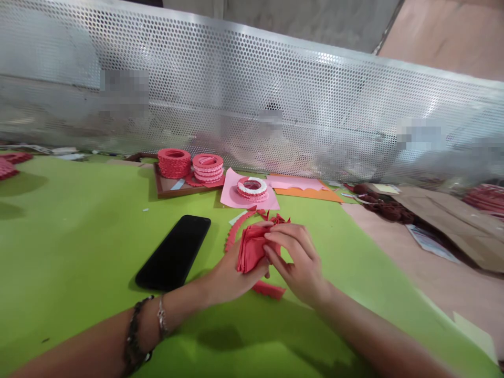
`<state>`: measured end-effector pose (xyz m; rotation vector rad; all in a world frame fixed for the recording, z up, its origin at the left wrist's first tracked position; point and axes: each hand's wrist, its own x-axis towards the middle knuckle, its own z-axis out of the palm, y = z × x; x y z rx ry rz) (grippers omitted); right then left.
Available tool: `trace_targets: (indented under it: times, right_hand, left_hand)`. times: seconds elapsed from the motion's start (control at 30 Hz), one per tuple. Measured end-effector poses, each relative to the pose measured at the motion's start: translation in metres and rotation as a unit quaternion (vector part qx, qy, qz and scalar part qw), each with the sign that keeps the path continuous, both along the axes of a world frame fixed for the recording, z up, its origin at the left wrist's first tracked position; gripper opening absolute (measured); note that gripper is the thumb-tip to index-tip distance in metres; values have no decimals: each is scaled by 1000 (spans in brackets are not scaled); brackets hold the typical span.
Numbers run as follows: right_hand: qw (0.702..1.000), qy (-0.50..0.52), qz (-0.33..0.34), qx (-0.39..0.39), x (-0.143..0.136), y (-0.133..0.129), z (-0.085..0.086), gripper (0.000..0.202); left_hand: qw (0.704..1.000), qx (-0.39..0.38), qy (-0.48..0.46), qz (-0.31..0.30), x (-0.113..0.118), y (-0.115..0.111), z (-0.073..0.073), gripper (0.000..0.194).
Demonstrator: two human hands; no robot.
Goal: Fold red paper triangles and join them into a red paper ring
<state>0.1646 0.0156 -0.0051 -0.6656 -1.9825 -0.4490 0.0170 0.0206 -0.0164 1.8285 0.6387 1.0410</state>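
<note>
A stack of folded red paper pieces point(252, 252) is held above the green table in my left hand point(232, 278), its fingers wrapped round the stack from below. My right hand point(301, 260) pinches the stack's right side between thumb and fingers. Beneath and behind my hands, a curved red strip with a jagged edge point(235, 231) lies on the table, and another red strip end point(270, 290) shows just in front. Small pointed red pieces point(279, 219) sit right behind my right hand's fingers.
A black phone point(173, 253) lies left of my hands. Farther back are a brown tray point(165, 193) with stacked red and pink rings point(208, 169), and a ring point(252, 189) on pink paper point(229, 194). Brown cardboard point(452, 220) lies right. A perforated metal panel point(236, 94) spans the back.
</note>
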Motion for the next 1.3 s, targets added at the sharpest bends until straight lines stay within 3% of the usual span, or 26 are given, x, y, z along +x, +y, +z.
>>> trace_targets:
  times: [0.13,0.23,0.3,0.93,1.3]
  right_hand:
    - [999,-8,33,-6,1,-2,0,14]
    - [999,-16,44,-3,1,-2,0,15]
    - [999,-15,41,-8,0,-2,1,14]
    - [999,-19,32,-24,0,-1,0,15]
    - [999,-31,21,12,0,1,-1,16]
  left_hand:
    - [1000,-2,15,9,0,2,-3,7]
    - [999,38,15,29,-1,4,-5,36]
    - [998,57,14,27,-2,5,-6,43]
    - [996,94,3,9,-2,7,-4,43]
    - [994,107,25,23,-7,12,-15,50]
